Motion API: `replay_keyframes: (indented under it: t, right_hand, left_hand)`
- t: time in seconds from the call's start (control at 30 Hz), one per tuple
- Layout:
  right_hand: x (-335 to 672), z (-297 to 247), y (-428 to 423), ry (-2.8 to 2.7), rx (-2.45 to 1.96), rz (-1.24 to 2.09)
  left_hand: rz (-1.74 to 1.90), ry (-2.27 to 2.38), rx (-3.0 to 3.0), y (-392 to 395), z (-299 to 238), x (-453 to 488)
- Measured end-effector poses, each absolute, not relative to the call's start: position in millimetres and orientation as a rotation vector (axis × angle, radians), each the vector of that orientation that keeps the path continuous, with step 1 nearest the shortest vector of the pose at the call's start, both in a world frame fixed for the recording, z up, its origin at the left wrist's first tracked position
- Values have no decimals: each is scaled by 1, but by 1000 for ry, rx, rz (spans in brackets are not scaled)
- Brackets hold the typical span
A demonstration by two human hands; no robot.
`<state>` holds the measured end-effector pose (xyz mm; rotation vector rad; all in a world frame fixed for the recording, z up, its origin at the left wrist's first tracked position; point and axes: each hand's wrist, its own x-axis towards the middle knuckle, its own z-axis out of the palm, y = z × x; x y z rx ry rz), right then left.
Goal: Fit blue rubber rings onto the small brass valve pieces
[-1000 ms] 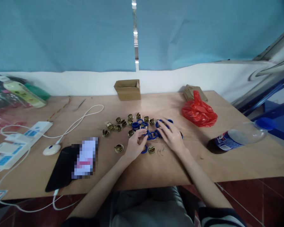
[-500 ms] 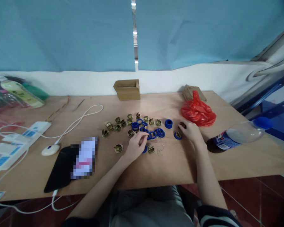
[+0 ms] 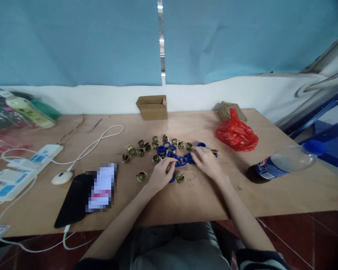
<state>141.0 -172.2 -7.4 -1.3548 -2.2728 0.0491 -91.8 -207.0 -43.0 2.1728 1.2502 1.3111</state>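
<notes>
My left hand (image 3: 160, 173) rests on the wooden table (image 3: 186, 198), fingers curled in a pinch at the near edge of a cluster of blue rings (image 3: 181, 160). What it pinches is too small to name. My right hand (image 3: 207, 162) lies over the right side of the blue rings, fingers bent down onto them. Several brass fittings (image 3: 142, 149) are scattered in an arc behind and left of the rings. One brass fitting (image 3: 141, 176) lies alone to the left of my left hand. A thin wire clip (image 3: 192, 179) lies just in front of my right hand.
A small open cardboard box (image 3: 152, 106) stands at the back. A red plastic bag (image 3: 236, 133) and a lying plastic bottle (image 3: 284, 160) are on the right. On the left are a phone on a black pouch (image 3: 81, 195), a white mouse (image 3: 62, 177) and a power strip (image 3: 19, 170).
My right hand went out to the right to a blue ring near the red bag, then came back left onto the cluster of blue rings. My left hand stayed in place.
</notes>
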Motion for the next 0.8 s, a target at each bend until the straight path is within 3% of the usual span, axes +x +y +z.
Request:
replay_keyframes:
  t: [0.4,0.63,0.8]
  right_hand:
    - [128,-24,-176,-2394,-1329,164]
    - [127,-29,-173,-2317,-1307,250]
    - [125,-26,-174,-2229,-1289,259]
  left_hand:
    - [1483,1545,2313,-199,-38,-104]
    - [1117,1809,2408,-188,-49,-121]
    - [1073,1816,2397,-189,-56,-118]
